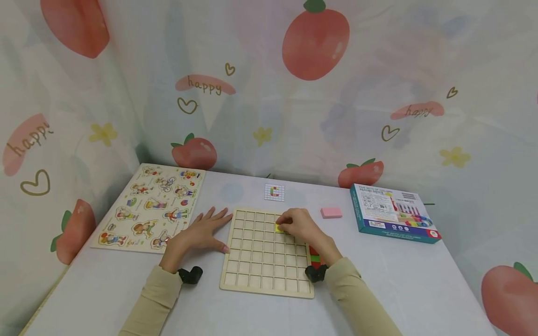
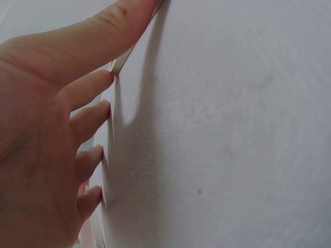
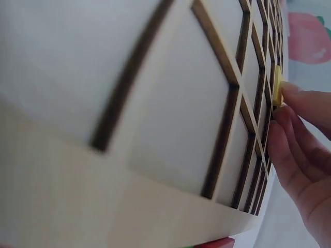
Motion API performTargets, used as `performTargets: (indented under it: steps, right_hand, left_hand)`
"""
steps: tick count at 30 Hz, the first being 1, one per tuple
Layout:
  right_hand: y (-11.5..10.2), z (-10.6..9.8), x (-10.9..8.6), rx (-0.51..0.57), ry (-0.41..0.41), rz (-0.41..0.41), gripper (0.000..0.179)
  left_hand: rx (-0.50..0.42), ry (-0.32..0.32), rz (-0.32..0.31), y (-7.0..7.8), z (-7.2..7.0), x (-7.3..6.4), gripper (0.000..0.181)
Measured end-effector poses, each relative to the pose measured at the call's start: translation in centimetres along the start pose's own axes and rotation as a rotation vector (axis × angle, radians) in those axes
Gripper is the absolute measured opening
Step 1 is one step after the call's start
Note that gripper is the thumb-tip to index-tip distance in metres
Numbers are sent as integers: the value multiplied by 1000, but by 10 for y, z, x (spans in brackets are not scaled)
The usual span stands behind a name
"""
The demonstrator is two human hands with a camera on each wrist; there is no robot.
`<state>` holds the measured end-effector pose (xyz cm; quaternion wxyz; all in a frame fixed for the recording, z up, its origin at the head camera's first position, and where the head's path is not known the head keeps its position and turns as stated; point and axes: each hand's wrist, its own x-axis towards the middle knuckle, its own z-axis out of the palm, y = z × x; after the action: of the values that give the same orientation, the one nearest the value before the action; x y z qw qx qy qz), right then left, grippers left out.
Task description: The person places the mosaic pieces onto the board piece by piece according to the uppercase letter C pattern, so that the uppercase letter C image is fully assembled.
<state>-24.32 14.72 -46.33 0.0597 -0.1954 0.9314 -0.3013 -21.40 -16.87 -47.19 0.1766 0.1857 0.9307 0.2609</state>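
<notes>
A pale wooden grid board [image 1: 256, 268] lies on the white table, its square cells framed by raised strips. My right hand [image 1: 300, 225] is over the board's far right part and pinches a yellow square tile [image 3: 277, 87] between thumb and fingers, at the grid's surface. In the head view only part of that yellow tile [image 1: 278, 227] shows. My left hand [image 1: 206, 232] lies spread at the board's left side, the thumb against its edge and the fingertips at its upper left corner. Red and green tiles [image 1: 315, 258] lie beside the board's right edge, partly hidden by the right forearm.
Behind the board lies a small card [image 1: 274, 192] with a coloured grid pattern. A pink block [image 1: 331, 213] sits to the right, then a boxed set [image 1: 395, 214]. On the left lies a picture puzzle board [image 1: 145, 207]. Printed curtains [image 1: 269, 107] rise behind the table.
</notes>
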Motion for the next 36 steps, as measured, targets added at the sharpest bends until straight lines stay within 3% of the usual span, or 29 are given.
performTargets:
  steps: [13,20,36]
  right_hand:
    - [-2,-2,-5,3,-20,35,12]
    - [1,-7,-11,36,-19,34,14]
    - [27,-32,-49,41,15,89,18]
  left_hand:
    - [7,7,7,-1,0,1,102]
    - [3,-17,35,-2,0,0,110]
    - [39,1,14,4,2,-1,112]
